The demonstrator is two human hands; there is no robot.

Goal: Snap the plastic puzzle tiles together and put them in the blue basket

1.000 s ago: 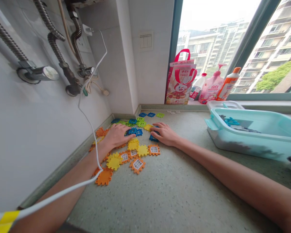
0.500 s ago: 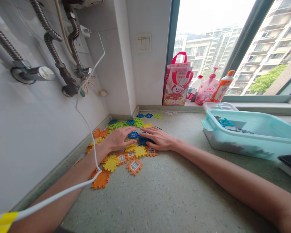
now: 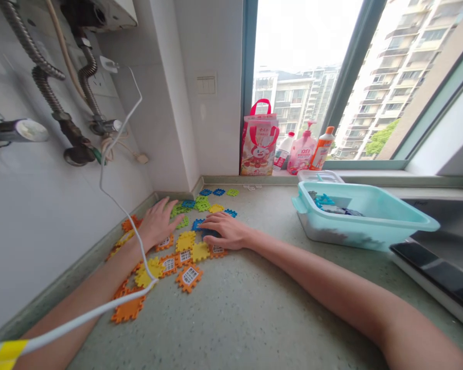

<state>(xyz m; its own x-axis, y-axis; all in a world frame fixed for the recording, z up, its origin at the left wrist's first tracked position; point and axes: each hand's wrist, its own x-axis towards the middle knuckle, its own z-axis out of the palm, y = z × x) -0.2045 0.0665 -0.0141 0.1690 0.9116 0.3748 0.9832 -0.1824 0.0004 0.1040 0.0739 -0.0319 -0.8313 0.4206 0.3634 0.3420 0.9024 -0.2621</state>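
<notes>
My left hand (image 3: 158,222) lies palm down with its fingers spread, beside the green interlocking tiles (image 3: 201,203) near the wall corner. Part of what lies under its palm is hidden. My right hand (image 3: 227,231) rests over blue tiles (image 3: 197,224), fingers stretched out and thumb apart; it partly covers them. Between and in front of the hands lie yellow tiles (image 3: 185,240) and orange tiles with white window inserts (image 3: 189,277). A plain orange tile (image 3: 128,307) is by my left forearm.
A white cable (image 3: 119,203) hangs across my left forearm. On the right stands a translucent turquoise bin (image 3: 364,226) with pieces inside, beside a black-topped flat device (image 3: 438,267) and a sink (image 3: 447,221). Bottles (image 3: 301,153) and a bag (image 3: 257,149) line the windowsill.
My left hand has moved away from my right hand, toward the wall corner, and its fingers have spread. My right hand stays over the blue tiles. The view has turned right.
</notes>
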